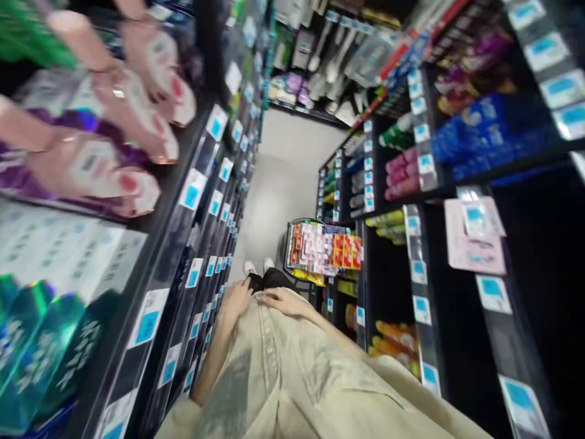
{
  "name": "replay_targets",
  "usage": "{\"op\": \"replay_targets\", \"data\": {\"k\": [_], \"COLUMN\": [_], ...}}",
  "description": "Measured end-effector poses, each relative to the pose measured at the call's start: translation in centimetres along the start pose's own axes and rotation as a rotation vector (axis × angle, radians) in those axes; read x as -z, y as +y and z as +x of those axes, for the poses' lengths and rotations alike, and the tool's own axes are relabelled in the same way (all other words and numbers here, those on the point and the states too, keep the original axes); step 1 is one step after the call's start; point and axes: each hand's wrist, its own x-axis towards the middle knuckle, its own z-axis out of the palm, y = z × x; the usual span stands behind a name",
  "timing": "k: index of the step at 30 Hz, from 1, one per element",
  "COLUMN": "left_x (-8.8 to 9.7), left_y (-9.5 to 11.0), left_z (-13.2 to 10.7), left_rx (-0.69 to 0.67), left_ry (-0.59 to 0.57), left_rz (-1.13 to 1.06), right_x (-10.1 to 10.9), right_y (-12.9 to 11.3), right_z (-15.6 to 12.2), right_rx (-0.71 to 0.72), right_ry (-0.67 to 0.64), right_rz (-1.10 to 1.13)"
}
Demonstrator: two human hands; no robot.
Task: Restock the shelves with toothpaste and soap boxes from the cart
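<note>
My left hand [238, 297] is at the lower front of my beige button-up shirt [297, 360], beside its hem. Its fingers reach toward the middle and look loosely apart, with nothing plainly in them. Across the hem from the other side lies my right hand [284, 302], fingers stretched over the cloth near the button strip. Just beyond the right hand stands a shopping cart [287, 247] loaded with red, pink and yellow packages [320, 247]. Neither hand touches it. My white shoes [268, 264] and dark trousers show past the hem.
Shelves with blue-and-white price tags [192, 190] run close on my left, holding pink bottles [132, 110] and green-and-white boxes [55, 317]. The right shelves [365, 244] carry blue packs [484, 131] and orange bottles [395, 344]. Pale floor [292, 146] leads to a far display [333, 61].
</note>
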Motion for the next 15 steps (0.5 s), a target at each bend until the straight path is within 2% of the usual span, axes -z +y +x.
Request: {"op": "replay_targets", "data": {"k": [1, 3, 6, 9, 12, 15], "left_x": [0.3, 1.1, 2.2, 2.6, 1.8, -0.2], "left_y": [-0.4, -0.9, -0.6, 0.6, 2.6, 5.3], "left_z": [0.9, 2.2, 3.2, 3.4, 3.3, 2.6], "left_rx": [0.015, 0.018, -0.013, -0.042, -0.057, -0.069], "left_ry": [-0.059, -0.120, -0.115, -0.100, -0.099, -0.085], "left_rz": [0.049, 0.128, 0.195, 0.245, 0.293, 0.322], "right_x": [0.4, 1.1, 1.2, 0.6, -0.2, -1.0], "right_y": [0.0, 0.1, 1.0, 2.4, 3.9, 5.8], "right_z": [-0.3, -1.0, -2.1, -3.8, -6.1, -9.2], "right_rx": [-0.034, -0.101, -0.177, -0.208, -0.213, -0.215], "right_ry": [-0.008, 0.066, 0.176, 0.175, 0.150, 0.169], "right_rz": [-0.007, -0.046, -0.151, -0.248, -0.326, -0.331]}}
